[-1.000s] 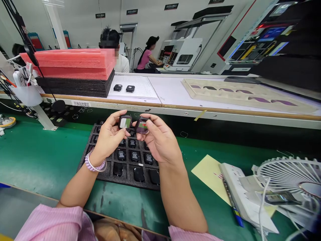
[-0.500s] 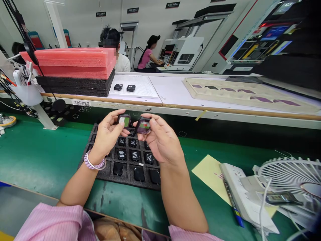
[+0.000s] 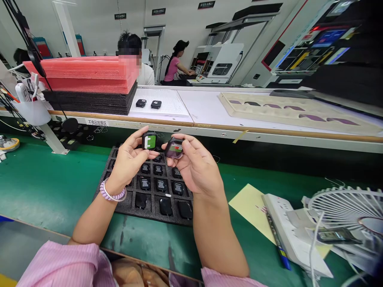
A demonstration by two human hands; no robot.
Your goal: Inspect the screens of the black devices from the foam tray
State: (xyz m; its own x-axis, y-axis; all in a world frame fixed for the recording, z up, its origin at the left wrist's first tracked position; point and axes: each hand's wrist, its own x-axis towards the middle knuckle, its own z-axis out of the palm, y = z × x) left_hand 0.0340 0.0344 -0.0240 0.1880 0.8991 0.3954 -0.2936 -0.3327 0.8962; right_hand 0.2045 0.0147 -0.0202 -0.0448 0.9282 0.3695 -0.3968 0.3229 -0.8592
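Above a black foam tray, my left hand pinches a small black square device whose screen shows green and white. Close to its right, my right hand grips a second dark square device between thumb and fingers; its screen shows green with a red spot. The two devices are apart. Several black square devices lie in the tray's compartments beneath my hands, and my right hand and forearm hide part of the tray's right side.
On the shelf ahead are stacked red foam, two small black devices on paper and a beige tray. To the right lie yellow paper, a pen, a power strip and a white fan. Two people sit beyond.
The left device has tilted more upright, and my left thumb has moved off its screen to the lower edge. My right hand and its device have shifted slightly right.
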